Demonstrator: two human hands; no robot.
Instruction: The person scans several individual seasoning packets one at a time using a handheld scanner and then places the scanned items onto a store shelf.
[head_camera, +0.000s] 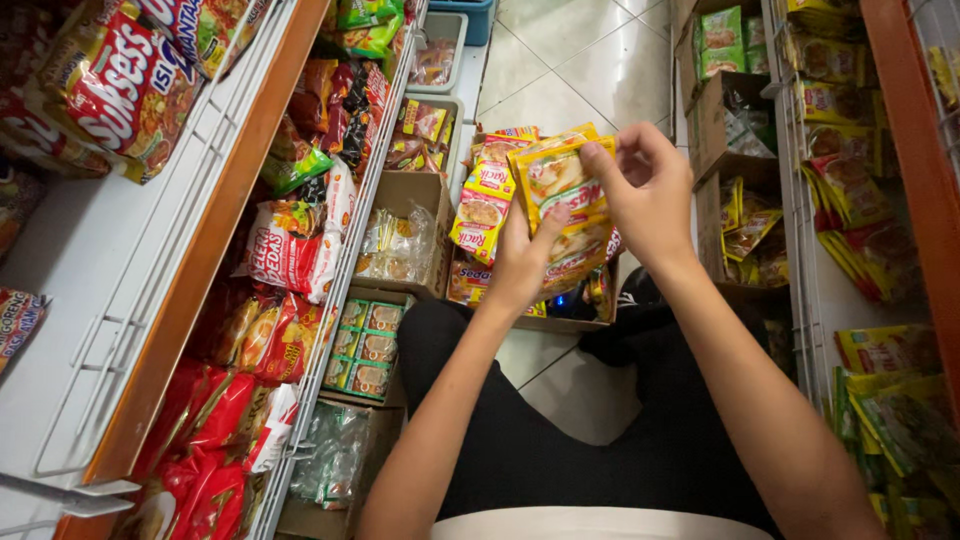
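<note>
Lower sachets (575, 250) hidden behind left hand (520, 262); box (560, 322) beneath mostly covered.

Two hands (520, 265) (645, 190) — several yellow sachets (560, 200) — three cardboard boxes (405, 195) visible nearby.

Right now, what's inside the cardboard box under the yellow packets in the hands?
The left hand and right hand hold yellow seasoning packets over the open cardboard box. More packets stand inside it. The hands and held packets cover the middle, so the rest is hidden.
</note>
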